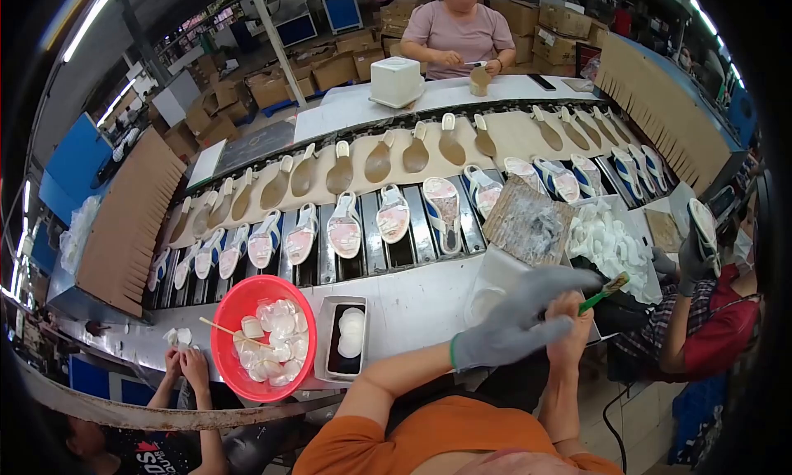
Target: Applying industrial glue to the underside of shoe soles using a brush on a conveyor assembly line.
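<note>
My left hand, in a grey glove with a green cuff, reaches across to the right in front of my right hand. Its fingers are stretched apart, a little blurred, and nothing shows in them. My bare right hand is closed around a green-handled brush, bristles toward the upper right. Beyond the hands a glue-stained wooden board lies tilted over a white container. Sandal soles with straps stand along the near row of the conveyor. Tan soles line its far row.
At my left are a red basin of clear rounded pieces with a stick, and a tray with white discs. White pieces fill a box at right. Co-workers sit left, right and across; the right one holds a sandal.
</note>
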`<state>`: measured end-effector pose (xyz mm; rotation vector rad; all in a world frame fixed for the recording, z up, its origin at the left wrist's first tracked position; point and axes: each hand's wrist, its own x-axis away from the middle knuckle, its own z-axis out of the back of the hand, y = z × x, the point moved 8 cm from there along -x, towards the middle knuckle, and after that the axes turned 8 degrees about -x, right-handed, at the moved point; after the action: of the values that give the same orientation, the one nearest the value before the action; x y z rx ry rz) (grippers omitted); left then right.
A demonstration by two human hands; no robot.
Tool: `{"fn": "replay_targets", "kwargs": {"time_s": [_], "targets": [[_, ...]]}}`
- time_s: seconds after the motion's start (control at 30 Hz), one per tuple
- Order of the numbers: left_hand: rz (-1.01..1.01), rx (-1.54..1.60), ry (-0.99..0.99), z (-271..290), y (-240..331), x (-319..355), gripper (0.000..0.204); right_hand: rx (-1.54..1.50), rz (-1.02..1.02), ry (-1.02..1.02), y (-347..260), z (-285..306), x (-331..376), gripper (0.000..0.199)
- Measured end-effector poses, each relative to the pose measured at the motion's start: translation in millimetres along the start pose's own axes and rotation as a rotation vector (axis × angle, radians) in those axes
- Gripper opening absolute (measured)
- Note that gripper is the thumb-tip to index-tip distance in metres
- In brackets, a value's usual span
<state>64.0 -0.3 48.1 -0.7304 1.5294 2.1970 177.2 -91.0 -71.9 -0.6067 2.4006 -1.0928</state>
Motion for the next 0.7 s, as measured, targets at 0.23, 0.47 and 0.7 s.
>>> {"fn": "replay_targets", "kwargs": {"time_s": [0.23, 0.47, 0.7], "targets": [[0.073, -0.512, 0.391, 15.3, -25.0, 53.6, 0.035, 0.214, -0.007, 0.001, 11.4, -50.5, -1.8, 0.043], [0.065, -0.723, 0.516, 33.1, -27.9, 66.1, 0.02, 0.165, 0.01, -0.067, 13.7, -72.2, 0.0, 0.047], [-0.13, -0.748, 0.633, 30.5, -31.3, 57.3, 0.02, -0.143, -0.31, -0.023, 33.3, -69.7, 2.3, 0.026]]}}
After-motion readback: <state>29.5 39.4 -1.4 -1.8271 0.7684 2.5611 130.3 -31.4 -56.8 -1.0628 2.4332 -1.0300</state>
